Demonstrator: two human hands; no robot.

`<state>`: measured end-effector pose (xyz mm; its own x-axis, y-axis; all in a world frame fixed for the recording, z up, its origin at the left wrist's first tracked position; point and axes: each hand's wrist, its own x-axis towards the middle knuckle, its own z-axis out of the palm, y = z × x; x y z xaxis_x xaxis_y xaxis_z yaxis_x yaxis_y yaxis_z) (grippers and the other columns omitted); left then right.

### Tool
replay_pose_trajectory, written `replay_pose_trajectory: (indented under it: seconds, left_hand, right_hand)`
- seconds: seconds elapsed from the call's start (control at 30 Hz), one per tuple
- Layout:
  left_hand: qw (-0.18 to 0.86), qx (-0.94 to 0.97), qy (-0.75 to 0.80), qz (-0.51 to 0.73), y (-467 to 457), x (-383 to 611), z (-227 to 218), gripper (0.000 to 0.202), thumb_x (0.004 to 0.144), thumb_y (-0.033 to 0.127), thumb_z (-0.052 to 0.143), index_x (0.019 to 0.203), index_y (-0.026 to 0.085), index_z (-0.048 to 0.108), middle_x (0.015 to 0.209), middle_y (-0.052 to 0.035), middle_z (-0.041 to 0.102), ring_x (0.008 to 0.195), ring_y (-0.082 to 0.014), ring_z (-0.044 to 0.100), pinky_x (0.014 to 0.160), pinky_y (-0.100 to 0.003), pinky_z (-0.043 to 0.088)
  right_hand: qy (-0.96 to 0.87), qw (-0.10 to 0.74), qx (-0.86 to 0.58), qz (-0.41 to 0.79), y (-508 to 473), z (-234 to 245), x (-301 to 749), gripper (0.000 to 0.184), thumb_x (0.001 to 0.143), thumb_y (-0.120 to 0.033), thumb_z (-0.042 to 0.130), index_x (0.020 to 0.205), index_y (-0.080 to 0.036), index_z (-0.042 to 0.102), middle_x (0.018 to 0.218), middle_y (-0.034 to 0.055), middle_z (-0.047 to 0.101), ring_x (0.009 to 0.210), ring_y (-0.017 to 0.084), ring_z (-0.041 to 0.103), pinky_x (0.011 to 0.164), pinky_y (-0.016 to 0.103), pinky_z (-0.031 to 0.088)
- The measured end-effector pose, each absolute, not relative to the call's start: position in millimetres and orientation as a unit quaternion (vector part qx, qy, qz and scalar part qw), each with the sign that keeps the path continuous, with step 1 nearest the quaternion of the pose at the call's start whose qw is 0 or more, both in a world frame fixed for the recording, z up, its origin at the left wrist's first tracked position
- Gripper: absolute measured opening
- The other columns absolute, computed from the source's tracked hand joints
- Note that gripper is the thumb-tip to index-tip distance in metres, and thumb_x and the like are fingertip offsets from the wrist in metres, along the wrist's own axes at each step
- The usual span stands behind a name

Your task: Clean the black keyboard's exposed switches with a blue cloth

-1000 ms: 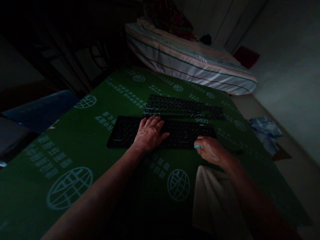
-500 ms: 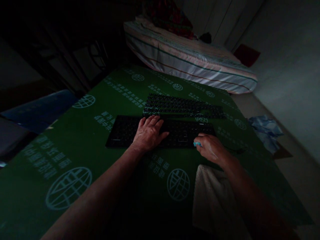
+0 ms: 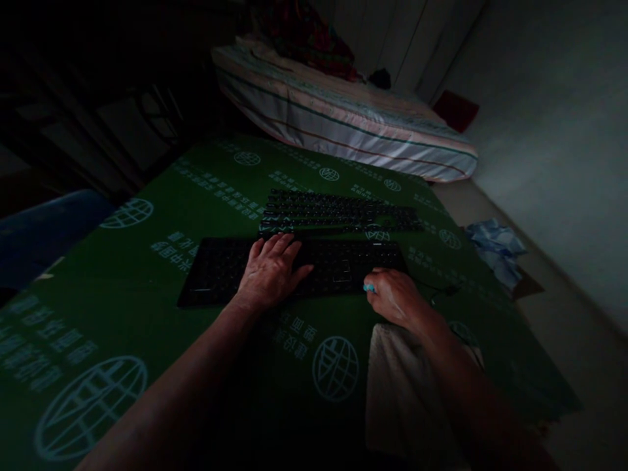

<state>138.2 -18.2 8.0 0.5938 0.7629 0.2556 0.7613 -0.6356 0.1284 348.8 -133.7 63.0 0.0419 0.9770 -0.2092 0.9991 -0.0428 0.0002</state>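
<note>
A black keyboard base (image 3: 321, 265) lies across the green board, its keycaps apparently off. My left hand (image 3: 269, 269) rests palm down on its left-middle part, fingers spread. At the right end, my right hand (image 3: 395, 294) is closed around a small turquoise piece (image 3: 369, 288); only a bit of it shows, so its kind is unclear. This hand is at the keyboard's near right edge. Behind the base, loose black keycaps (image 3: 318, 208) lie in rows like a keyboard layout. A beige cloth (image 3: 400, 392) lies under my right forearm.
The green printed board (image 3: 196, 366) forms the work surface. A dark cable (image 3: 436, 289) runs to the right of the keyboard. Beyond stands a bed with a striped sheet (image 3: 353, 134). A crumpled blue-white cloth (image 3: 495, 248) lies on the floor at right, near the wall (image 3: 549, 131).
The whole view has shifted, so the scene sits further left. Both hands keep much the same places on the keyboard; the right still grips the turquoise piece.
</note>
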Motion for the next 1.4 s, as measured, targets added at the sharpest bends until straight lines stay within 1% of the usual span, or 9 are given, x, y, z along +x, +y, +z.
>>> replay_pose_trajectory:
  seconds: [0.13, 0.4, 0.57, 0.67, 0.77, 0.93, 1.1, 1.3, 1.4]
  left_hand:
    - [0.0, 0.892, 0.426, 0.15, -16.5, 138.0, 7.5, 0.051, 0.089, 0.05, 0.043, 0.127, 0.016, 0.051, 0.14, -0.0127, 0.044, 0.131, -0.0296, 0.036, 0.109, -0.05, 0.024]
    - [-0.015, 0.894, 0.417, 0.16, -17.5, 136.8, 8.2, 0.051, 0.09, 0.049, 0.042, 0.126, 0.014, 0.052, 0.14, -0.0143, 0.044, 0.131, -0.0307, 0.037, 0.108, -0.051, 0.026]
    - [-0.034, 0.896, 0.396, 0.2, -15.7, 135.0, 13.2, 0.042, 0.09, 0.043, 0.043, 0.114, 0.013, 0.059, 0.134, -0.0163, 0.049, 0.126, -0.0308, 0.043, 0.106, -0.049, 0.032]
    - [0.02, 0.913, 0.349, 0.211, -26.2, 140.4, 25.3, 0.041, 0.09, 0.042, 0.042, 0.111, 0.013, 0.061, 0.125, -0.0157, 0.057, 0.117, -0.0288, 0.052, 0.102, -0.044, 0.039]
    - [0.157, 0.918, 0.302, 0.203, -53.8, 151.7, 39.9, 0.046, 0.09, 0.047, 0.042, 0.117, 0.014, 0.059, 0.12, -0.0122, 0.061, 0.11, -0.0254, 0.058, 0.095, -0.037, 0.047]
    - [0.423, 0.848, 0.264, 0.178, -107.6, 173.6, 55.0, 0.039, 0.088, 0.044, 0.051, 0.122, 0.025, 0.056, 0.115, -0.0045, 0.063, 0.103, -0.0199, 0.061, 0.089, -0.029, 0.049]
    - [0.486, 0.772, 0.342, 0.226, -129.1, 189.7, 50.2, 0.041, 0.082, 0.039, 0.054, 0.118, 0.02, 0.056, 0.11, -0.0066, 0.064, 0.099, -0.0223, 0.061, 0.086, -0.031, 0.049]
    - [0.549, 0.693, 0.408, 0.23, -130.2, 196.9, 42.6, 0.042, 0.074, 0.051, 0.055, 0.1, 0.019, 0.064, 0.073, 0.0005, 0.066, 0.067, -0.0186, 0.061, 0.057, -0.024, 0.049]
    - [0.584, 0.674, 0.408, 0.194, -127.6, 195.0, 42.9, 0.037, 0.071, 0.045, 0.056, 0.098, 0.021, 0.066, 0.078, 0.0012, 0.068, 0.076, -0.0209, 0.063, 0.064, -0.026, 0.051]
  right_hand:
    - [0.672, -0.009, 0.736, -0.083, -146.5, 58.0, 352.2, 0.018, 0.08, -0.017, 0.048, 0.077, -0.018, 0.066, 0.082, 0.0044, 0.063, 0.075, 0.015, 0.058, 0.068, 0.025, 0.039]
    - [0.624, -0.273, 0.727, -0.086, -178.5, 33.0, 346.6, 0.016, 0.081, -0.021, 0.051, 0.082, -0.019, 0.067, 0.073, 0.0014, 0.057, 0.064, 0.011, 0.054, 0.062, 0.022, 0.041]
    - [0.585, -0.405, 0.696, -0.092, -186.6, 27.1, 333.4, 0.014, 0.081, -0.022, 0.052, 0.084, -0.019, 0.065, 0.076, 0.0033, 0.062, 0.069, 0.013, 0.058, 0.066, 0.024, 0.045]
    - [0.518, -0.482, 0.695, -0.127, -188.9, 27.6, 323.5, 0.014, 0.082, -0.027, 0.054, 0.089, -0.02, 0.063, 0.081, 0.0035, 0.064, 0.072, 0.014, 0.059, 0.067, 0.025, 0.047]
    - [0.422, -0.537, 0.706, -0.189, -189.7, 29.9, 312.9, 0.02, 0.084, -0.036, 0.052, 0.092, -0.02, 0.061, 0.076, 0.002, 0.064, 0.067, 0.014, 0.058, 0.062, 0.026, 0.048]
    - [0.343, -0.582, 0.683, -0.276, -188.1, 25.4, 301.4, 0.031, 0.087, -0.048, 0.047, 0.097, -0.022, 0.061, 0.087, 0.0033, 0.066, 0.08, 0.016, 0.06, 0.07, 0.028, 0.049]
    - [0.352, -0.601, 0.652, -0.298, -190.6, 12.4, 300.0, 0.036, 0.09, -0.049, 0.04, 0.109, -0.025, 0.06, 0.105, 0.0045, 0.066, 0.097, 0.019, 0.06, 0.081, 0.03, 0.048]
    - [0.458, -0.532, 0.65, -0.291, -205.2, 18.6, 302.1, 0.039, 0.091, -0.042, 0.044, 0.127, -0.029, 0.05, 0.119, 0.0037, 0.062, 0.107, 0.017, 0.059, 0.089, 0.029, 0.048]
    - [0.501, -0.511, 0.674, -0.184, -209.6, 23.4, 328.7, 0.037, 0.086, -0.037, 0.053, 0.121, -0.027, 0.056, 0.116, 0.0051, 0.063, 0.104, 0.019, 0.06, 0.089, 0.031, 0.048]
